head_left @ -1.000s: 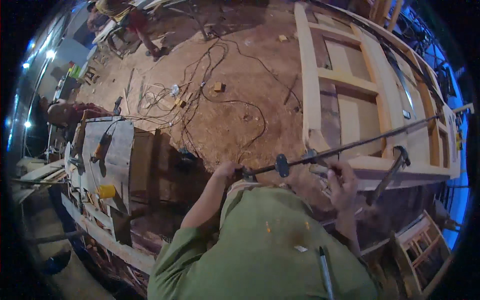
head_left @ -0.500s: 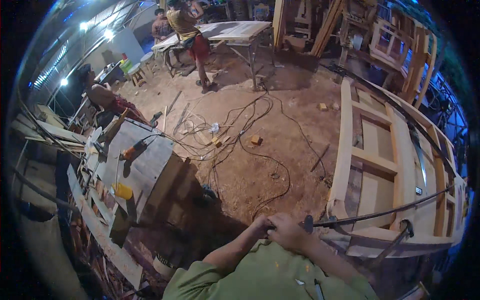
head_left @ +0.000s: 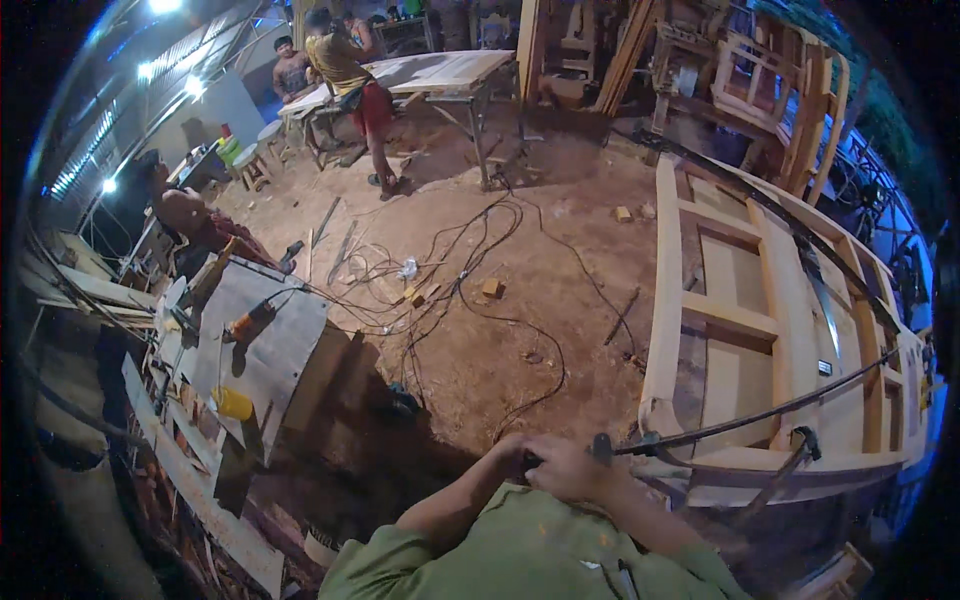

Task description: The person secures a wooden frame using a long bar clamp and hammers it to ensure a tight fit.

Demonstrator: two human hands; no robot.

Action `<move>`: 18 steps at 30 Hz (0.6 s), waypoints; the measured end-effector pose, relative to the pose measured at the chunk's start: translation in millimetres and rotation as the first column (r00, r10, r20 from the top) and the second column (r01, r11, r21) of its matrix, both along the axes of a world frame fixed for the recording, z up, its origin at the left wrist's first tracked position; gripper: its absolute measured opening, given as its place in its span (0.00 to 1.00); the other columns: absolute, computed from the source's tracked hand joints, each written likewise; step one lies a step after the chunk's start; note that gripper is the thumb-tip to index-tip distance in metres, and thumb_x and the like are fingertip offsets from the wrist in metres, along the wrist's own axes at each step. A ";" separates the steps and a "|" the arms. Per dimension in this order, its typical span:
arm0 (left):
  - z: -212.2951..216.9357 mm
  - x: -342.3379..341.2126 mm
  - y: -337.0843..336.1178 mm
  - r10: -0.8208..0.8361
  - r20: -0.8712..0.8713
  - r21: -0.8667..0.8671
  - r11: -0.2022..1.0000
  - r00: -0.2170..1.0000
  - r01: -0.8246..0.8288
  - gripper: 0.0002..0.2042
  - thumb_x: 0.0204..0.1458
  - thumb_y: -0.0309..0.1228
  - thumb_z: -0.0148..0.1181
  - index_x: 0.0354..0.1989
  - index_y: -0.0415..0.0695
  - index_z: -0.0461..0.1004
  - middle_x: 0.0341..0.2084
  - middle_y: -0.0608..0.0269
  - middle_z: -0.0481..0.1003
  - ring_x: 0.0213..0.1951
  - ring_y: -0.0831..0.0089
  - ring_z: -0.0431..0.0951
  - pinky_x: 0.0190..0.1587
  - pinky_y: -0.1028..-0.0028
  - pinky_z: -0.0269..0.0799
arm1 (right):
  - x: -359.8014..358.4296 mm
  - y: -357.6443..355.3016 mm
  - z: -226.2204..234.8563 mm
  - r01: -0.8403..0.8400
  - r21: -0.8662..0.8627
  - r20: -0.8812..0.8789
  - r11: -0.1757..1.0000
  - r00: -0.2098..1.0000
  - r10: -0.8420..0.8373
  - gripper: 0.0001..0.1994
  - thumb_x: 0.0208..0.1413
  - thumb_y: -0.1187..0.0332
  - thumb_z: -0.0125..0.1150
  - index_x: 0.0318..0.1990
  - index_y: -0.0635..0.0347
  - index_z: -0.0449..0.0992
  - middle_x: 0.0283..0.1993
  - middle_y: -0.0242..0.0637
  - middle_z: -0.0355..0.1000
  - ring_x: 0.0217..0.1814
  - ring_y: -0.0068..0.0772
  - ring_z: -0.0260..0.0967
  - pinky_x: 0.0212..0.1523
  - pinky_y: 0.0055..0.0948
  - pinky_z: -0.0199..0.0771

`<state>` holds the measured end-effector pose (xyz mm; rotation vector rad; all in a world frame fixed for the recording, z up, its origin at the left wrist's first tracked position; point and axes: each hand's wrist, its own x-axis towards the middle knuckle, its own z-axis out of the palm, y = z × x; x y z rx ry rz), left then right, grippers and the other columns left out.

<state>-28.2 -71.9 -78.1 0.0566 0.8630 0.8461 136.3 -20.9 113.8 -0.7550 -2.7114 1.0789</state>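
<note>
My left hand [head_left: 514,453] and my right hand [head_left: 570,468] are close together in front of my green shirt, at the lower middle. The fingers of both curl inward and look closed. Whatever lies between them is hidden or too small to make out. Just right of my right hand is the dark end of a long bar clamp [head_left: 720,431]. Its bar runs over the near end of a large pale wooden frame [head_left: 668,300] with crosspieces and inset panels. A second long clamp [head_left: 760,185] crosses the frame farther off.
To the left, a worktable [head_left: 270,350] bears an orange-and-black power tool [head_left: 250,320] and a yellow cup [head_left: 232,403]. Cables [head_left: 470,250] and wood blocks [head_left: 492,288] lie on the dirt floor. One person [head_left: 195,215] sits at left; others stand by a far table [head_left: 450,72].
The whole view has shifted slightly, with the surroundings now farther left in the picture. My hands stay together in nearly the same pose.
</note>
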 end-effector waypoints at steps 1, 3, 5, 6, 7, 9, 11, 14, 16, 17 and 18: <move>-15.8 -2.3 -1.6 -0.021 -0.058 0.027 0.999 0.998 0.023 0.07 0.47 0.36 0.57 0.32 0.49 0.75 0.24 0.63 0.73 0.25 0.69 0.73 0.26 0.69 0.68 | 1.3 7.0 16.2 0.004 -0.069 -0.161 0.998 0.987 -0.015 0.20 0.56 0.59 0.56 0.50 0.65 0.71 0.53 0.51 0.69 0.56 0.52 0.66 0.57 0.46 0.65; -75.8 -8.9 -1.0 -0.097 -0.309 0.179 0.971 0.946 0.158 0.06 0.47 0.36 0.57 0.29 0.49 0.74 0.20 0.63 0.71 0.22 0.68 0.72 0.24 0.70 0.66 | 15.4 28.2 28.4 0.148 -0.048 -0.185 0.988 0.971 -0.154 0.21 0.56 0.59 0.56 0.51 0.64 0.71 0.52 0.51 0.70 0.56 0.53 0.66 0.57 0.46 0.65; -134.7 -27.1 -15.8 -0.057 -0.597 0.305 0.906 0.800 0.292 0.05 0.46 0.36 0.58 0.26 0.50 0.74 0.16 0.63 0.70 0.19 0.68 0.72 0.21 0.70 0.65 | 27.2 38.1 29.8 0.271 -0.045 -0.235 0.962 0.933 -0.274 0.21 0.56 0.58 0.56 0.51 0.64 0.70 0.51 0.51 0.70 0.56 0.53 0.67 0.56 0.46 0.65; -122.8 -14.1 -5.7 -0.056 -0.457 0.219 0.960 0.888 0.173 0.05 0.47 0.35 0.56 0.25 0.49 0.73 0.15 0.63 0.69 0.18 0.67 0.71 0.21 0.69 0.65 | 37.2 47.3 20.7 0.347 0.030 -0.236 0.937 0.914 -0.331 0.19 0.54 0.61 0.59 0.49 0.65 0.72 0.46 0.50 0.72 0.50 0.52 0.69 0.52 0.44 0.68; -105.2 -5.3 2.3 -0.030 -0.318 0.102 0.993 0.948 0.066 0.05 0.48 0.34 0.55 0.23 0.49 0.71 0.14 0.63 0.68 0.17 0.66 0.70 0.20 0.69 0.65 | 42.4 54.8 13.3 0.414 0.100 -0.248 0.905 0.891 -0.381 0.18 0.52 0.63 0.61 0.46 0.66 0.74 0.41 0.49 0.74 0.45 0.51 0.72 0.47 0.42 0.71; -63.4 6.5 14.2 0.091 -0.056 -0.187 0.977 0.994 -0.100 0.07 0.50 0.31 0.52 0.21 0.48 0.68 0.13 0.63 0.65 0.15 0.65 0.68 0.19 0.68 0.64 | 48.1 51.0 -12.6 0.410 0.118 -0.156 0.904 0.907 -0.391 0.19 0.54 0.59 0.58 0.49 0.64 0.73 0.45 0.50 0.73 0.49 0.52 0.70 0.50 0.44 0.69; -37.3 1.8 9.4 -0.098 -0.263 -0.017 0.995 0.960 0.097 0.04 0.53 0.34 0.52 0.33 0.50 0.72 0.24 0.62 0.71 0.27 0.63 0.73 0.29 0.64 0.70 | 43.6 42.5 -18.7 0.379 0.114 -0.066 0.918 0.925 -0.374 0.21 0.56 0.56 0.56 0.51 0.61 0.72 0.48 0.50 0.73 0.52 0.54 0.69 0.52 0.45 0.68; 63.6 5.0 25.9 -0.170 -0.150 -0.046 0.985 0.974 0.165 0.12 0.55 0.35 0.52 0.46 0.52 0.75 0.38 0.60 0.77 0.42 0.60 0.77 0.41 0.59 0.74 | 45.0 36.4 -18.6 0.297 0.174 0.062 0.939 0.948 -0.312 0.21 0.55 0.55 0.57 0.50 0.62 0.73 0.49 0.50 0.72 0.52 0.55 0.69 0.51 0.44 0.69; 89.3 5.6 34.0 0.002 0.146 -0.234 0.972 0.989 0.033 0.12 0.55 0.35 0.53 0.47 0.51 0.75 0.41 0.60 0.77 0.45 0.59 0.76 0.44 0.58 0.73 | 52.9 44.2 -33.3 0.391 -0.160 -0.186 0.907 0.890 -0.416 0.22 0.55 0.54 0.57 0.49 0.62 0.72 0.49 0.50 0.72 0.52 0.54 0.69 0.50 0.44 0.69; 80.8 2.6 32.8 -0.010 0.130 -0.233 0.972 0.991 0.040 0.12 0.55 0.35 0.53 0.47 0.51 0.75 0.41 0.60 0.77 0.45 0.59 0.76 0.44 0.58 0.73 | 58.1 48.8 -20.8 0.383 -0.160 -0.190 0.910 0.893 -0.409 0.22 0.55 0.54 0.57 0.49 0.62 0.72 0.49 0.50 0.72 0.52 0.54 0.69 0.50 0.44 0.69; 59.3 -1.9 31.9 -0.059 0.055 -0.196 0.978 0.997 0.068 0.12 0.55 0.35 0.53 0.46 0.51 0.75 0.40 0.60 0.76 0.44 0.59 0.76 0.44 0.58 0.73 | 66.3 54.4 -3.2 0.479 -0.047 -0.234 0.877 0.848 -0.476 0.19 0.53 0.60 0.60 0.48 0.63 0.73 0.45 0.50 0.73 0.48 0.53 0.70 0.49 0.45 0.70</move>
